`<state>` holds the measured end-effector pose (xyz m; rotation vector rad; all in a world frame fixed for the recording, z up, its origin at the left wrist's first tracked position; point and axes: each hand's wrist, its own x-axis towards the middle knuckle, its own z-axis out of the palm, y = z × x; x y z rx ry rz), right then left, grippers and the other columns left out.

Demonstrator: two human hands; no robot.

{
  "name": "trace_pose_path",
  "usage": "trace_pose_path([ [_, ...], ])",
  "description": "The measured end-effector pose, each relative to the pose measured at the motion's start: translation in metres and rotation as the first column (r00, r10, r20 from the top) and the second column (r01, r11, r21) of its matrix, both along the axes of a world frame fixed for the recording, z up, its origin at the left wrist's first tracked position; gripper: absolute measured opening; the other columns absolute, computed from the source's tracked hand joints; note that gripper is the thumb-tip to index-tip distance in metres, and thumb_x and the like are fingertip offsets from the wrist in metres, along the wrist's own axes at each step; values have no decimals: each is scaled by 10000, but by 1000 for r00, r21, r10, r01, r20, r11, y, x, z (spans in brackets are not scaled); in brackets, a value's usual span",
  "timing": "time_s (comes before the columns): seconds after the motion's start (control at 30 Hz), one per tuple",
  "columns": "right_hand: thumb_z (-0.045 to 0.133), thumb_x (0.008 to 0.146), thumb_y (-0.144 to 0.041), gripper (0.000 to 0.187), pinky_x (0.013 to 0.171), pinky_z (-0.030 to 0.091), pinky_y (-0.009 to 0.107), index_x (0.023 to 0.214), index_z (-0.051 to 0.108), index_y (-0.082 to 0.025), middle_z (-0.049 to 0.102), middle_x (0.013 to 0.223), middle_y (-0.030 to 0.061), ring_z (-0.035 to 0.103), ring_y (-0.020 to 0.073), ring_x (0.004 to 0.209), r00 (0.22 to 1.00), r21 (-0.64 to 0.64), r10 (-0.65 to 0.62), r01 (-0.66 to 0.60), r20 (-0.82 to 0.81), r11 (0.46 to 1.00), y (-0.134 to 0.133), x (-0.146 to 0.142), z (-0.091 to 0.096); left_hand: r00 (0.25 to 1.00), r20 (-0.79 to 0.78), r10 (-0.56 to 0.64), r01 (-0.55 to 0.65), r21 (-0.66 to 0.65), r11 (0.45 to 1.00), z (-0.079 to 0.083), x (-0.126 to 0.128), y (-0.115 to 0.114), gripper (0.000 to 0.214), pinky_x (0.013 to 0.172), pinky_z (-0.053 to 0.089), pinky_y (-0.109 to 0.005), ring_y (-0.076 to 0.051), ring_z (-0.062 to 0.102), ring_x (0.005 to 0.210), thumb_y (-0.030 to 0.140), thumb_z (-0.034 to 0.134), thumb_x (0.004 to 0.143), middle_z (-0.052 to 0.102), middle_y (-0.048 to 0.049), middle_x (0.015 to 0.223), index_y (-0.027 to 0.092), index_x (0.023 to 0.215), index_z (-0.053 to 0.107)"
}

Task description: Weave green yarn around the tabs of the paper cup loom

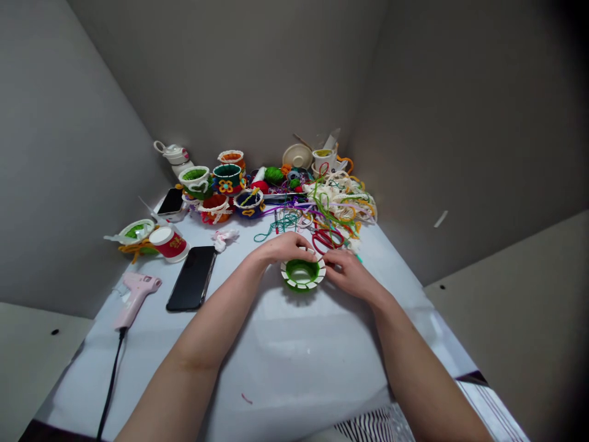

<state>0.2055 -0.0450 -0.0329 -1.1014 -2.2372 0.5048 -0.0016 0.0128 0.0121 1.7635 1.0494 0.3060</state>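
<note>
A small green cup with a white slotted rim [302,274] stands on the white table [285,356] in front of me. My left hand [286,247] curls over its far left rim, fingers closed on the edge. My right hand [350,273] holds the cup's right side with pinched fingers. Just behind the hands lies a tangle of coloured cords and pipe cleaners [335,209], with red loops [326,239] nearest my right hand.
Several decorated woven cups [227,178] stand at the back by the wall corner. A black phone [192,277], a pink glue gun [134,296] with its black cable, a red paper cup [169,243] and a second phone [171,202] lie to the left.
</note>
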Motion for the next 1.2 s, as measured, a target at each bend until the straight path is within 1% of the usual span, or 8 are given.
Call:
trace_pose_path([
  [0.07,524,870,-170,182,651,356,262,745,656,-172,627,675,10,540,139,650,1000,5,-12,12,6,1000,0,1,0,1000,8,6,-6,-3,1000,-5,3,2,356,622,409,-234,-140,555,679,465,747,617,666,-14,715,147,777,733],
  [0.23,551,885,-221,160,697,415,293,804,686,-191,701,763,32,606,165,709,996,-24,-56,55,-71,998,-1,8,7,988,31,153,-152,-16,988,-15,-3,1,369,578,391,-234,-125,523,630,488,742,619,630,-3,680,144,751,716],
  [0.43,589,890,-229,110,776,417,353,819,669,-206,704,793,31,605,175,722,984,59,-105,115,-145,992,-2,15,12,975,44,218,-217,-12,976,-19,-7,-2,364,579,389,-238,-116,508,616,482,737,635,611,-5,667,135,739,700],
  [0.53,587,896,-222,102,819,411,374,823,656,-210,694,796,31,607,184,757,980,92,-86,104,-177,990,-5,13,12,974,21,224,-224,2,975,-18,-4,-3,367,579,382,-243,-117,505,614,479,728,637,609,-9,664,127,738,697],
  [0.67,580,903,-222,101,835,402,390,830,649,-218,695,803,32,611,199,802,986,94,-35,51,-164,994,-9,10,16,973,25,231,-231,24,973,-18,-3,-5,371,588,382,-247,-118,500,609,481,715,646,605,-8,656,125,749,702],
  [0.8,564,905,-212,116,826,395,390,810,632,-215,686,779,24,606,188,764,988,83,11,2,-154,997,-11,10,19,969,22,244,-245,32,969,-19,-4,-5,375,589,376,-249,-123,507,621,480,718,643,617,-17,669,120,750,706],
  [1.1,560,889,-190,127,822,379,346,789,638,-194,656,747,14,567,157,737,996,4,51,-51,-72,999,-11,12,16,968,30,251,-251,6,968,-21,-3,-5,403,564,363,-245,-121,515,614,501,722,636,621,-17,674,117,756,703],
  [1.2,559,879,-190,137,795,379,327,764,633,-189,637,712,12,554,155,718,999,-16,36,-36,-39,999,-9,9,13,964,28,263,-263,-5,965,-20,-4,-6,368,566,370,-244,-118,513,612,472,719,644,615,-14,677,123,755,692],
])
